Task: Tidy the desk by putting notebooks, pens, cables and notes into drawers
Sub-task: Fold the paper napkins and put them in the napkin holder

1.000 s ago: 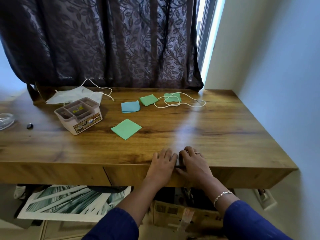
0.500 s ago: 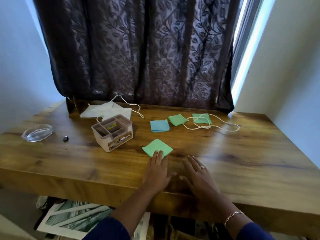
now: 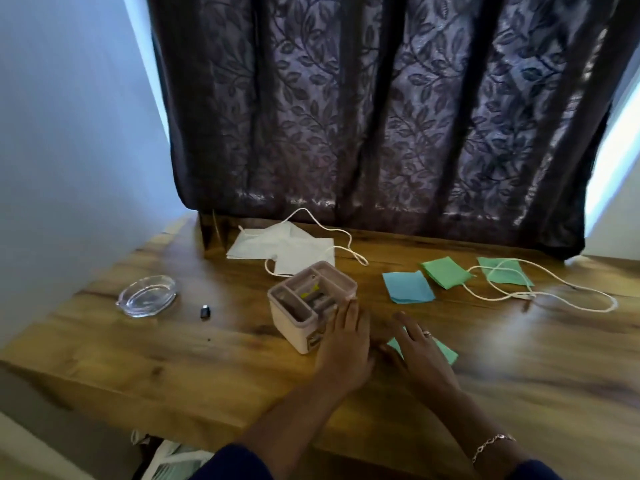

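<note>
left hand (image 3: 343, 344), fingers straight, is lying against organiser box (image 3: 287, 320), hiding part of its label; right hand (image 3: 420, 355), fingers spread, is covering most of nearest green note (image 3: 446, 353).

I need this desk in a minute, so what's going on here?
A person is tidying the wooden desk. Their left hand rests against the pink organizer, the right hand is spread over the nearest green note; neither has a grip on anything. The blue note, two more green notes and the white cable lie farther back.
</note>
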`<state>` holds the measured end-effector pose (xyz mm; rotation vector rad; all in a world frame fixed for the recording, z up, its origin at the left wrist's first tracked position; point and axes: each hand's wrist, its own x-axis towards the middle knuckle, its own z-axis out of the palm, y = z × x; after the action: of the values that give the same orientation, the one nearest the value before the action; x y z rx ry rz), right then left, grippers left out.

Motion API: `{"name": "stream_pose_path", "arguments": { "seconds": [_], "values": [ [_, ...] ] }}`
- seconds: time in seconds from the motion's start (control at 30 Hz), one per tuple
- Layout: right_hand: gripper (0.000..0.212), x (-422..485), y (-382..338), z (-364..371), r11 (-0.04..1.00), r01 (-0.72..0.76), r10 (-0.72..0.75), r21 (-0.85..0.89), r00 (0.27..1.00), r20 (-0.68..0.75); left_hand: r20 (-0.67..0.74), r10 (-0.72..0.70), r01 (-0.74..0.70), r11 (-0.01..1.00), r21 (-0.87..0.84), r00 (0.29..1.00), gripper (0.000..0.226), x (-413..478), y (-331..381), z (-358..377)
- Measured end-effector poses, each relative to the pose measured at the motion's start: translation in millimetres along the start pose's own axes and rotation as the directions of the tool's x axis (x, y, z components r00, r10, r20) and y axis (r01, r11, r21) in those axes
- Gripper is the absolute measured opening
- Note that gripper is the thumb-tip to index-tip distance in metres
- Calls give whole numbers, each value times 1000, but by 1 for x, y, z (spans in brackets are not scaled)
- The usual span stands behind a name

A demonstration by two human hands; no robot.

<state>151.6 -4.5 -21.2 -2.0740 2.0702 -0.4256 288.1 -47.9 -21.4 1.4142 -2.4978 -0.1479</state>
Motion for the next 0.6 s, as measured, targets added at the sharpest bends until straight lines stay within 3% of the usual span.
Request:
{"name": "stream_pose_path", "arguments": {
  "seconds": [0.17, 0.3, 0.6],
  "values": [
    [42, 30, -31, 10, 997, 37, -28, 67, 992, -126, -154, 62, -52, 996, 71, 986, 72, 7, -37, -12],
    [39, 51, -53, 10, 992, 48, -28, 116, 985, -169, -275, 22, -29, 999, -21, 961, 68, 14, -62, -21],
    [39, 95, -92, 1, 972, 189, -165, 140, 973, -162, -373, -187, 79, 955, -287, 909, 52, 23, -117, -51]
  ]
}}
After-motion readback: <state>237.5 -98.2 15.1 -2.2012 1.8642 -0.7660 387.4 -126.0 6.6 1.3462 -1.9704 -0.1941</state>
